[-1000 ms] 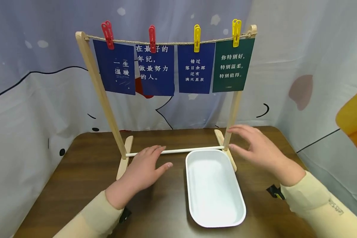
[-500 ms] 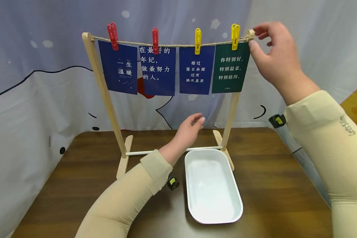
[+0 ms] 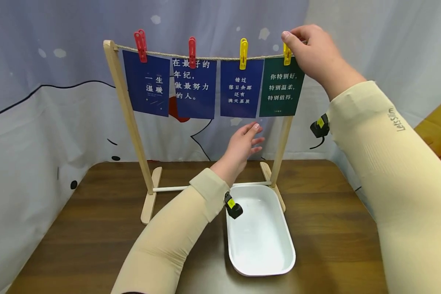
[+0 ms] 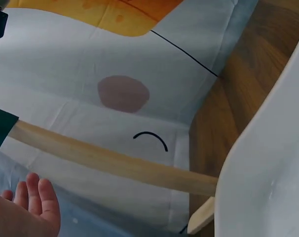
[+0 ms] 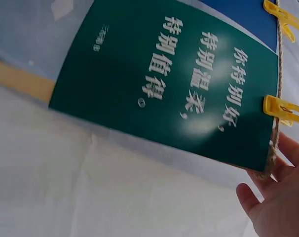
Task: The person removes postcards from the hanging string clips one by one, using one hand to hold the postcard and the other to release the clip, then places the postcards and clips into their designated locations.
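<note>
In the head view my right hand is at the upper end of a yellow clothespin, overlapping its handles. This clothespin clips a green card with white lettering onto a twine line. The right wrist view shows the right hand's thumb and fingers apart, just beside the clothespin and close to the twine. Below the hanging cards, my left hand is raised with fingers loosely extended and holding nothing. Its fingers lie near the lower edge of a blue card.
Two red clothespins and another yellow clothespin hold blue cards on the line. A wooden frame carries the twine. A white tray stands on the brown table, in front of a patterned curtain.
From low over the table, my right hand rose to the frame's right post top, then moved left to the yellow clothespin. My left hand moved right and up, below the cards.
</note>
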Demonstrator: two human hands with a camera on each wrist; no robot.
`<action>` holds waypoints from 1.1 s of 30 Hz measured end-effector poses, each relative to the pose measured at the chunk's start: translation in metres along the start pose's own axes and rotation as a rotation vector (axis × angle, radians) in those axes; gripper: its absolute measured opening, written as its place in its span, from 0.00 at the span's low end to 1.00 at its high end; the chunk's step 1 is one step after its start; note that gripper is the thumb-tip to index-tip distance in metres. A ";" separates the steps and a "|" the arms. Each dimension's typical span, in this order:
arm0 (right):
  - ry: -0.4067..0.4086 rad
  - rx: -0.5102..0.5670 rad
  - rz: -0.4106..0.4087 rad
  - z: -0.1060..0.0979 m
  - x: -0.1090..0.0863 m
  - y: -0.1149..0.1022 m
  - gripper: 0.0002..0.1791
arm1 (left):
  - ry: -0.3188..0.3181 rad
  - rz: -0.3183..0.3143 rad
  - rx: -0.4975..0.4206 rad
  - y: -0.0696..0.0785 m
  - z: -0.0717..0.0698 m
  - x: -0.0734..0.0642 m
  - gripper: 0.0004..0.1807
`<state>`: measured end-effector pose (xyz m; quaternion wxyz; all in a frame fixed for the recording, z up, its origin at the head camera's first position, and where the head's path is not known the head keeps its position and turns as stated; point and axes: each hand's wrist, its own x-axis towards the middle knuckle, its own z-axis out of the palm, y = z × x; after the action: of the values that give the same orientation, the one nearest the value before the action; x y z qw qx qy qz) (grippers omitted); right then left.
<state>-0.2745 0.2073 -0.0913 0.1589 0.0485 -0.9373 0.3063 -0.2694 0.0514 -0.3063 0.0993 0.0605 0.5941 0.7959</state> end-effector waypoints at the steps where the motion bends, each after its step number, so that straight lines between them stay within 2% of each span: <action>1: -0.005 0.023 0.008 0.001 0.001 0.001 0.35 | -0.004 -0.004 -0.018 0.001 0.003 0.001 0.25; 7: 0.014 0.189 0.060 0.003 0.001 0.006 0.31 | -0.019 -0.019 -0.117 0.006 0.019 0.003 0.24; 11: 0.032 0.246 0.059 0.006 0.001 0.004 0.29 | -0.013 -0.001 -0.175 0.009 0.024 0.004 0.16; 15: 0.042 0.299 0.063 0.008 0.001 0.003 0.28 | -0.002 0.053 -0.147 0.009 0.025 0.003 0.09; 21: 0.052 0.407 0.064 0.010 -0.001 0.004 0.27 | 0.022 0.126 -0.120 0.004 0.026 0.000 0.09; 24: 0.054 0.550 0.091 0.010 -0.001 0.004 0.25 | 0.033 0.121 -0.141 0.004 0.027 -0.002 0.08; 29: 0.088 0.858 0.170 0.004 0.003 0.004 0.20 | 0.058 0.104 -0.142 0.006 0.030 -0.005 0.08; 33: 0.123 1.024 0.230 0.002 0.006 0.003 0.17 | 0.077 0.082 -0.142 0.004 0.033 -0.008 0.09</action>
<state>-0.2817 0.2088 -0.0928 0.1349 -0.0013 -0.6559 0.7426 -0.2547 0.0791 -0.2932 0.0478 0.0470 0.5365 0.8412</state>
